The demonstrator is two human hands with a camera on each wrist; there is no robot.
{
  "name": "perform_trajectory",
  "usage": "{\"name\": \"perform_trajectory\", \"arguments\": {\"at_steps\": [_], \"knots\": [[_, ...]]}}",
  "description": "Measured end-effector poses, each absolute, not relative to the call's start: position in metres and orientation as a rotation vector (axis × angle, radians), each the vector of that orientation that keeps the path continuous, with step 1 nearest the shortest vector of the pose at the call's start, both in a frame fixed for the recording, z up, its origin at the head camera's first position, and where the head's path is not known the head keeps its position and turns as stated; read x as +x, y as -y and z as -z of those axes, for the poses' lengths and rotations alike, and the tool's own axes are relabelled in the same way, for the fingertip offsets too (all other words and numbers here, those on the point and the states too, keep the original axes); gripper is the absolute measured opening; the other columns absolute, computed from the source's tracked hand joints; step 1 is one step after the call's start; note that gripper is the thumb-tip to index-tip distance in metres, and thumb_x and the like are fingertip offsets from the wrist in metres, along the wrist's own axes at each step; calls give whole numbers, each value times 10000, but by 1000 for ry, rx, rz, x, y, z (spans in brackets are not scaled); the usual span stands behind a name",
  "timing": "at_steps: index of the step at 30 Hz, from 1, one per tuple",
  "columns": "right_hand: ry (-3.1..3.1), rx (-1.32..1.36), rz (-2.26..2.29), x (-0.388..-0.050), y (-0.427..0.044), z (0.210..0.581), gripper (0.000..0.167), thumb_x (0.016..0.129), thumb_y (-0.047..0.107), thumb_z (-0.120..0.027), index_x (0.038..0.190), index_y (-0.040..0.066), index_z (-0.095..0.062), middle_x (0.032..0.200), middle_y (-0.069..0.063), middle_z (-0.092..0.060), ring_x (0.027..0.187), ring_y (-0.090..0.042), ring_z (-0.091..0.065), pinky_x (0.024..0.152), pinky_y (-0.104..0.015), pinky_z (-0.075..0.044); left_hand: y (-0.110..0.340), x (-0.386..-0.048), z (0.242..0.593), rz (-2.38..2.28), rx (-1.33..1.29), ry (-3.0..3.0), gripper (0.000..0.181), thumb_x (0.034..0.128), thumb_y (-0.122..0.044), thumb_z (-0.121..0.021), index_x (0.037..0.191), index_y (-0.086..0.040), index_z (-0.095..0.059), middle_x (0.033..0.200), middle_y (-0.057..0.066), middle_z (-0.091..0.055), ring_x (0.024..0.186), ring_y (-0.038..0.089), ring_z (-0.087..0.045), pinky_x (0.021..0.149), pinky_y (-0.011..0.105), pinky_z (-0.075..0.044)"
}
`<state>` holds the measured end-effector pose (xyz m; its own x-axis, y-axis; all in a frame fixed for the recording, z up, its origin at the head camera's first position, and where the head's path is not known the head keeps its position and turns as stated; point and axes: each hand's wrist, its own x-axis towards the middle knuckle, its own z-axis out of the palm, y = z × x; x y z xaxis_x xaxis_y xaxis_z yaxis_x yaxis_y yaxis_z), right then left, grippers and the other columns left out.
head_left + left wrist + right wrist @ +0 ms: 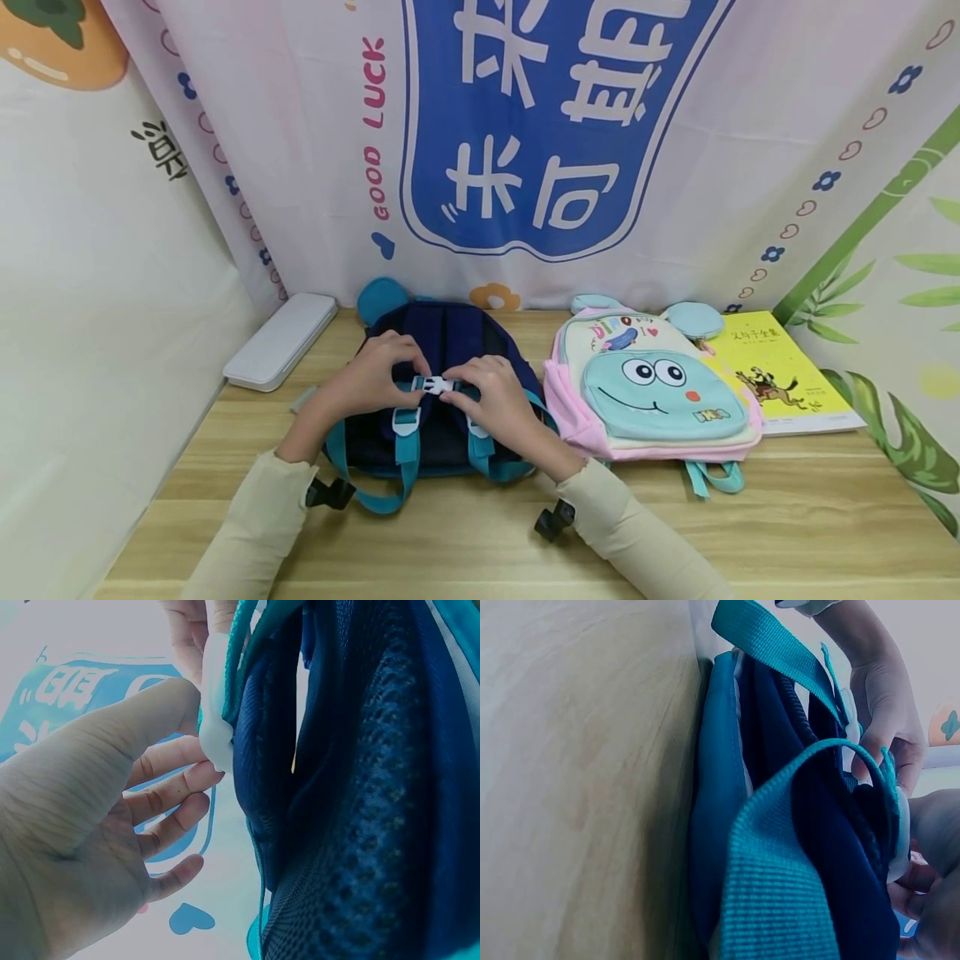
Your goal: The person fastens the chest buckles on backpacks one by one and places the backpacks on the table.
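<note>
A navy backpack (480,333) lies on the table with its straps facing up. Across its middle runs a thin strap with a white side-release buckle (437,385). My left hand (371,379) pinches the buckle's left end between thumb and fingers, while my right hand (497,400) pinches the right end. The two buckle halves meet; whether they are fully clicked together I cannot tell. Below it, a white strap adjuster (406,422) sits on a teal webbing strap (407,467). In the left wrist view, a white adjuster (216,727) partly hides the fingertips.
Right of the navy backpack lies a pink and mint cartoon backpack (667,392), partly over a yellow book (780,367). A white flat case (281,342) is at the back left. A printed cloth (330,208) hangs behind the wooden table (465,542).
</note>
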<state>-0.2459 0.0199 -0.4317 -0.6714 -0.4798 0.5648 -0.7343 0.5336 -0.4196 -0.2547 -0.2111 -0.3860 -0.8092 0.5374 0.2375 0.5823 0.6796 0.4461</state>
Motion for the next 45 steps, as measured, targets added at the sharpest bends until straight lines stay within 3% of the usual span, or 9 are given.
{"name": "perform_trajectory", "arguments": {"at_steps": [20, 45], "knots": [[2398, 1012, -902, -245, -19, 432, 215, 865, 234, -804, 1040, 112, -777, 972, -10, -768, 921, -172, -685, 1052, -475, -454, 212, -256, 388, 764, -1000, 2782, 156, 789, -142, -832, 934, -163, -776, 913, -43, -702, 917, 219, -557, 812, 365, -430], [2407, 1022, -912, -245, -19, 435, 211, 858, 225, -807, 1033, 114, -772, 972, -4, -767, 917, -165, -679, 1050, -445, -457, 209, -252, 385, 721, -1030, 2796, 162, 788, -157, -858, 934, -155, -787, 901, -43, -712, 926, 204, -583, 887, 452, -450]]}}
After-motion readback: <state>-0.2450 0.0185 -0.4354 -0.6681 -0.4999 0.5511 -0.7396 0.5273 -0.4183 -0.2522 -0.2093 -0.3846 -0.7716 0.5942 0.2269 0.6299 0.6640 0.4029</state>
